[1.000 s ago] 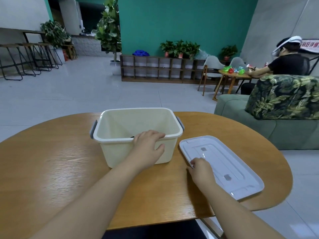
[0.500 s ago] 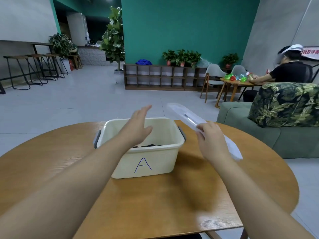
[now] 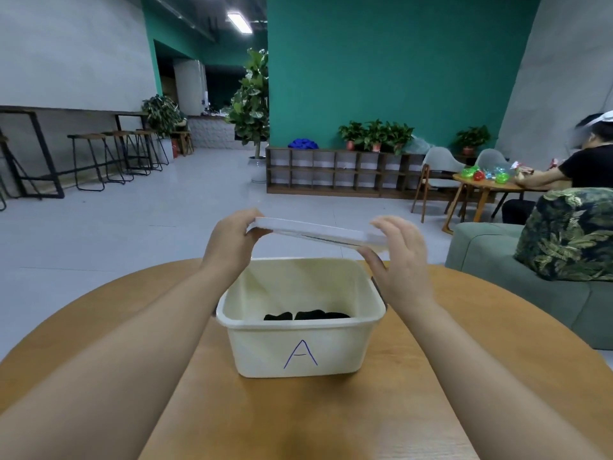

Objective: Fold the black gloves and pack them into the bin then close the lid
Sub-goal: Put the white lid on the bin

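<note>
cream bin (image 3: pixel 298 346) with blue letter A, black gloves (image 3: pixel 306 316), white lid (image 3: pixel 318 231), tan wooden table (image 3: pixel 464 376)

This looks like an office lounge or café-style common area: teal walls (image 3: pixel 381 68), a pale tiled floor (image 3: pixel 159 207), bar stools (image 3: pixel 89 161) under a high counter (image 3: pixel 20 111), a low cubby shelf (image 3: pixel 335 172) topped with potted plants (image 3: pixel 374 136), a green sofa (image 3: pixel 517 280), and round wooden tables (image 3: pixel 414 393).
</note>
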Available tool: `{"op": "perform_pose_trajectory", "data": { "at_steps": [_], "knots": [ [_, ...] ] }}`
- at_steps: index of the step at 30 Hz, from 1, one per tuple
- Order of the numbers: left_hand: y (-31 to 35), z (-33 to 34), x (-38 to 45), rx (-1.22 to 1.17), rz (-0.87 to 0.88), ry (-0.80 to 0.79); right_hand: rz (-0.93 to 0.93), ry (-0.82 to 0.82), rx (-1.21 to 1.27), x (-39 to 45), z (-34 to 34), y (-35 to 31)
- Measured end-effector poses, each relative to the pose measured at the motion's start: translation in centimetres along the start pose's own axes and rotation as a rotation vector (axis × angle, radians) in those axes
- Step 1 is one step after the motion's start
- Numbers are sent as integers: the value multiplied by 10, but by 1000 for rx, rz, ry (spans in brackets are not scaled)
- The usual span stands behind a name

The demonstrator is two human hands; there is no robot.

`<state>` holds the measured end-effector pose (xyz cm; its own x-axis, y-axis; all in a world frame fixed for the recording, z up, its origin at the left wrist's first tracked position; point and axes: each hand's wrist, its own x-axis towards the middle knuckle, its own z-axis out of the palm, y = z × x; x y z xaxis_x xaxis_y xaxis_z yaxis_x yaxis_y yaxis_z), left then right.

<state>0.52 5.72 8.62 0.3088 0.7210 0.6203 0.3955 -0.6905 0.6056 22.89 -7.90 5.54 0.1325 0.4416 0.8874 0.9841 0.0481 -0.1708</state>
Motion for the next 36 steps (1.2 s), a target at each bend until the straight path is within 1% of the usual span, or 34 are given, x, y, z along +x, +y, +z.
{"op": "perform_pose_trajectory", "data": {
  "at_steps": [1,3,4,6,8,10,12,14,16,17,19,20,23,25,27,30,32,34,36],
  "knots": [
    [-2,-3,2,-29,-14,0,148,-24,18,1,2,1],
    [-4,-11,4,-97,-51,-19,473,-105,158,3,6,3],
    [-5,-14,6,-122,-73,-40,598,-142,229,4,9,6],
    [-9,-17,10,-160,-127,-81,773,-185,364,10,15,12],
    [-11,-20,15,-189,-167,-100,868,-233,566,18,22,16],
    [-12,-21,22,-236,-196,-104,896,-281,733,27,29,20],
    [-15,-24,28,-301,-223,-95,895,-296,755,37,33,25],
    [-22,-25,32,-379,-278,-62,844,-312,653,45,35,30],
    [-30,-22,33,-422,-368,-10,791,-364,511,48,38,33],
    [-35,-19,32,-420,-423,6,796,-394,458,46,40,35],
    [-44,-9,27,-349,-523,5,876,-454,416,37,46,37],
    [-48,-3,23,-319,-561,-29,910,-488,396,32,49,39],
    [-55,11,6,-238,-615,-212,920,-592,286,14,58,43],
    [-63,16,-1,-164,-634,-289,915,-587,259,5,62,44],
    [-76,18,-5,-111,-661,-310,910,-571,247,0,65,46],
    [-80,21,-12,-120,-694,-316,905,-601,175,-4,66,46],
    [-75,24,-16,-112,-667,-314,909,-627,146,-6,65,44],
    [-73,27,-18,-48,-624,-316,913,-637,163,-9,62,43],
    [-72,29,-20,-1,-623,-323,927,-643,179,-12,58,42]
  ]
}}
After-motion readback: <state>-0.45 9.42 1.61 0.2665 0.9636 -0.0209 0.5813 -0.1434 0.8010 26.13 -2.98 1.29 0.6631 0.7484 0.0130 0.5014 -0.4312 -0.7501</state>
